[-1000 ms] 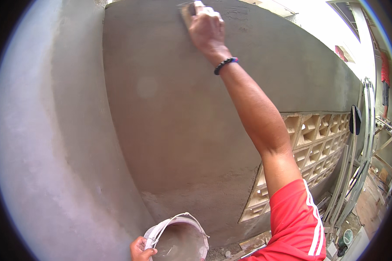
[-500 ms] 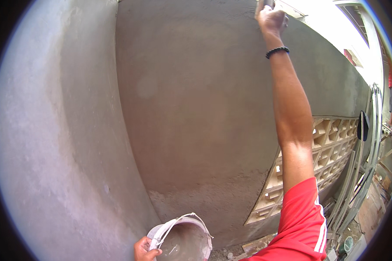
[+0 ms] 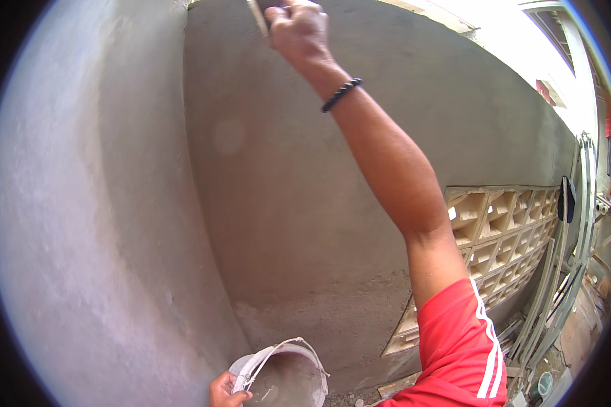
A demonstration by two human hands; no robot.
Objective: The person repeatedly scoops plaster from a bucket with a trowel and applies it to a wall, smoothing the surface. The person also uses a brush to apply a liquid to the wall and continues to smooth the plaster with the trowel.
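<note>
My right hand reaches high up against the grey plastered wall, its fingers closed round a plastering trowel. Only a thin pale edge of that tool shows; the rest is cut off by the top of the picture or hidden by the hand. At the bottom, my left hand grips the left rim of a pale plastic bucket, thumb over the edge. The bucket is tilted with its mouth towards me, its wire handle arched above the opening. Grey residue coats its inside.
A second plastered wall meets this one in a corner at the left. Pale ventilation blocks form a grid at right. Beyond them lean long strips, with a dark cap-like thing hanging there and a small green-rimmed container below.
My right hand has swept left along the top of the wall with the trowel, towards the corner. The left hand and the bucket have stayed almost in place.
</note>
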